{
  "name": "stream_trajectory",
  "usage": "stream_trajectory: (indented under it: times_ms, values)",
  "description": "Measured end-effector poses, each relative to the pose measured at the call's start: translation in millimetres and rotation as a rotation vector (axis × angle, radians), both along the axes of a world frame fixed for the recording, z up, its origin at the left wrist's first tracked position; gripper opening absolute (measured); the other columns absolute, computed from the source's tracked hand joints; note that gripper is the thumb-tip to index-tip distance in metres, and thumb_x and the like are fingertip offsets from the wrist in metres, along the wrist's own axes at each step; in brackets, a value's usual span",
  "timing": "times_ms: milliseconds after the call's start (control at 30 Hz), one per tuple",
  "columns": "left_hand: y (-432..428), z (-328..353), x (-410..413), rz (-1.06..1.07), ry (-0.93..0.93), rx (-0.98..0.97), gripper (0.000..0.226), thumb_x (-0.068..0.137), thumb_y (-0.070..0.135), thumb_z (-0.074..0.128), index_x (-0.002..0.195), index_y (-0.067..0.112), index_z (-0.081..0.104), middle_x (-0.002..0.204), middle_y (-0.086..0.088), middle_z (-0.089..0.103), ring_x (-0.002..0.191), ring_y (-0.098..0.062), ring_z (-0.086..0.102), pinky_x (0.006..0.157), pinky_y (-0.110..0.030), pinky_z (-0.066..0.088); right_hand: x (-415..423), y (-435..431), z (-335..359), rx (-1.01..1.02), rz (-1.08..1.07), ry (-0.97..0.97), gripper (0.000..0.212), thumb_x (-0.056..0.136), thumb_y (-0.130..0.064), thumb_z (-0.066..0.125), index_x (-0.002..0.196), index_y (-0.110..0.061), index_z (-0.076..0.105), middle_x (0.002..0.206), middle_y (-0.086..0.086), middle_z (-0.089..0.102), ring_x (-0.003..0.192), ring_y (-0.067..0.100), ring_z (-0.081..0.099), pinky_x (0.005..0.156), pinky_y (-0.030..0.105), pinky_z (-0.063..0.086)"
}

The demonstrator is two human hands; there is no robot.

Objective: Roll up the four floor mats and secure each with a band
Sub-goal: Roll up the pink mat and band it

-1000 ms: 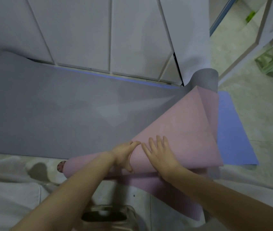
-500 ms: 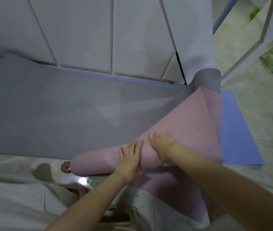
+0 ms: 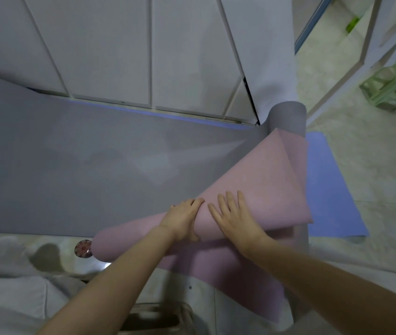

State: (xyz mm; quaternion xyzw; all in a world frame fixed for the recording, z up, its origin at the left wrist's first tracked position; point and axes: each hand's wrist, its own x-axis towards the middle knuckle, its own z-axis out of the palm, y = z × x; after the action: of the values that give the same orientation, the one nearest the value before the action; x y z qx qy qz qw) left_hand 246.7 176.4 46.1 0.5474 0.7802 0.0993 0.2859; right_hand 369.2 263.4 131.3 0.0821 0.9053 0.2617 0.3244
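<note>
The work is at an early stage, by my reading. The pink foam floor mat (image 3: 260,180) is only partly rolled: it lies across the near right corner of the flat grey floor mat (image 3: 71,165), tight at its left end by the grey mat's near edge and flaring wide toward the right, more cone than cylinder. A loose pink tail lies on the pale tiled floor (image 3: 373,165) toward the person. It will likely need evening out before a band would hold it.

The left hand (image 3: 182,220) grips the roll, fingers pressed together and curled over the top, thumb below. The right hand (image 3: 237,217) rests flat on the roll just beside it, fingers straight and spread.

Counted: three mats show, the pink one, the grey one, whose far right end curls up against the white cabinet doors (image 3: 143,44), and a blue floor mat (image 3: 327,189) lying flat beneath them at the right. A fourth is not in sight. No mat wears a band, and I see no band I can be sure of; a small round patterned disc (image 3: 83,248) sits at the roll's left end, its nature unclear. All four bandings remain.
</note>
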Motion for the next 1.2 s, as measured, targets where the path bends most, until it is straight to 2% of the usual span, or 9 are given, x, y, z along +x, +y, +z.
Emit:
stream_trajectory:
  times_ms: [100,167,233,400,600,733,933,1100,1200]
  values:
    - [7,2,-9,-0.068,-0.054,-0.037,0.106,0.061,0.041,0.084,0.145,0.02,0.024,0.143,-0.004,0.04,0.128,-0.027,0.044,0.102,-0.041,0.038,7,7,-12,0.038,-0.009,0.121,0.047,0.081,-0.033,0.052,0.123,-0.017,0.065,0.118,0.02,0.064,0.107,0.04,0.06,0.098,0.059,0.037]
    - [10,2,-9,-0.079,-0.066,-0.048,0.106,0.061,0.04,0.084,0.145,0.02,0.023,0.143,-0.004,0.04,0.128,-0.027,0.044,0.102,-0.041,0.038,4,11,-13,0.031,-0.018,0.179,0.061,0.046,-0.038,0.082,0.103,-0.016,0.074,0.094,0.014,0.07,0.085,0.031,0.067,0.083,0.05,0.05]
    - [9,1,-8,-0.07,-0.07,-0.052,0.108,0.063,0.041,0.082,0.148,0.022,0.018,0.144,-0.004,0.037,0.129,-0.026,0.042,0.104,-0.043,0.036,-3,11,-1,0.015,-0.034,0.212,0.072,0.025,-0.036,0.088,0.092,-0.013,0.075,0.08,0.01,0.068,0.073,0.027,0.065,0.075,0.044,0.051]
    - [-15,-7,0,0.05,-0.03,0.024,0.105,0.071,0.047,0.072,0.151,0.022,0.009,0.147,-0.004,0.031,0.134,-0.023,0.035,0.112,-0.047,0.023,-19,23,8,-0.096,-0.099,0.009,0.086,0.064,-0.031,0.083,0.128,-0.004,0.032,0.121,0.015,0.047,0.11,0.029,0.048,0.099,0.048,0.033]
    - [-47,-27,21,0.133,0.139,-0.101,0.124,0.069,0.049,0.075,0.149,0.022,-0.015,0.155,-0.007,0.009,0.144,-0.019,0.015,0.113,-0.055,0.012,-21,40,27,-0.178,-0.149,-0.057,0.099,0.064,-0.041,0.08,0.136,-0.004,0.024,0.123,0.011,0.053,0.111,0.029,0.055,0.087,0.037,0.04]
    - [-41,-27,20,0.077,0.076,-0.078,0.117,0.069,0.048,0.073,0.151,0.021,-0.006,0.155,-0.003,0.015,0.142,-0.018,0.022,0.113,-0.056,0.01,-17,53,41,-0.257,-0.239,-0.123,0.107,0.059,-0.047,0.083,0.136,-0.002,0.024,0.124,0.013,0.056,0.111,0.031,0.057,0.086,0.034,0.044]
    - [-31,-20,12,-0.041,-0.015,-0.034,0.099,0.067,0.041,0.07,0.147,0.027,0.014,0.142,-0.002,0.038,0.13,-0.022,0.04,0.111,-0.056,0.015,-6,53,55,-0.302,-0.329,-0.194,0.101,0.064,-0.052,0.079,0.135,-0.003,0.028,0.131,0.014,0.05,0.116,0.033,0.053,0.092,0.036,0.041]
    - [-29,-13,-3,-0.097,0.059,-0.045,0.099,0.066,0.042,0.073,0.146,0.026,0.018,0.141,0.0,0.042,0.127,-0.021,0.044,0.103,-0.045,0.026,4,19,33,-0.154,-0.065,-0.063,0.088,0.074,-0.031,0.074,0.139,-0.001,0.022,0.133,0.02,0.037,0.119,0.033,0.042,0.1,0.049,0.031]
    - [-24,-7,-8,-0.125,0.049,-0.065,0.101,0.064,0.045,0.077,0.144,0.025,0.02,0.139,0.0,0.046,0.125,-0.021,0.046,0.094,-0.039,0.03,3,4,13,-0.113,-0.001,0.043,0.063,0.096,-0.014,0.037,0.149,-0.003,0.006,0.146,0.026,0.022,0.133,0.045,0.025,0.107,0.062,0.016]
